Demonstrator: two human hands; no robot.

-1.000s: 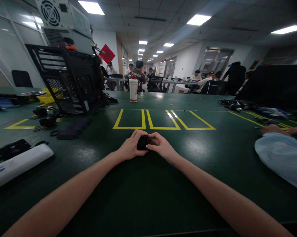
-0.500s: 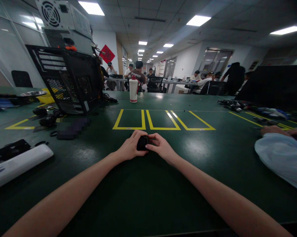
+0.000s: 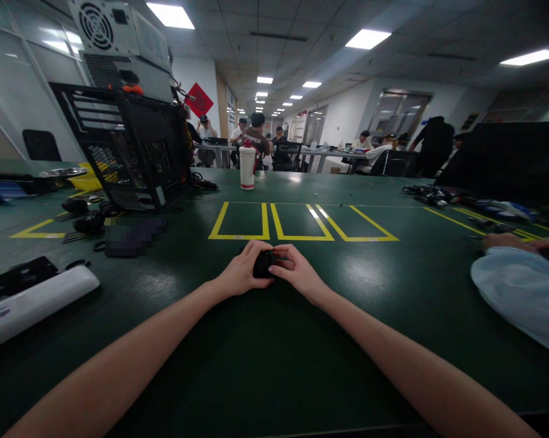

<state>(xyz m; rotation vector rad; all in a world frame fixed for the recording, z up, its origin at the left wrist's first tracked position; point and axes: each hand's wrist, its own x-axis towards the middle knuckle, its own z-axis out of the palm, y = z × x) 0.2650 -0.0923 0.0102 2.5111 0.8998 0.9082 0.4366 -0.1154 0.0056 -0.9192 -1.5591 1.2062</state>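
Note:
A small rounded black object (image 3: 262, 265) is between my hands on the green table (image 3: 274, 347), just in front of the yellow tape outlines. Its kind cannot be made out, since my fingers cover much of it. My left hand (image 3: 244, 267) wraps it from the left, thumb at the near side and fingers over the top. From the right, my right hand (image 3: 297, 271) pinches at its edge with thumb and fingertips; the part between those fingertips is too small and dark to name.
Yellow tape frames (image 3: 238, 237) mark the table ahead. Behind them stands a white cup (image 3: 247, 167). At left are an open black computer case (image 3: 142, 146) with power supplies on top, and a white bar-shaped object (image 3: 41, 304). A co-worker's pale blue sleeve (image 3: 516, 292) rests at right.
Both hands stay on the black object in nearly the same place. My right fingertips have shifted very slightly at its edge.

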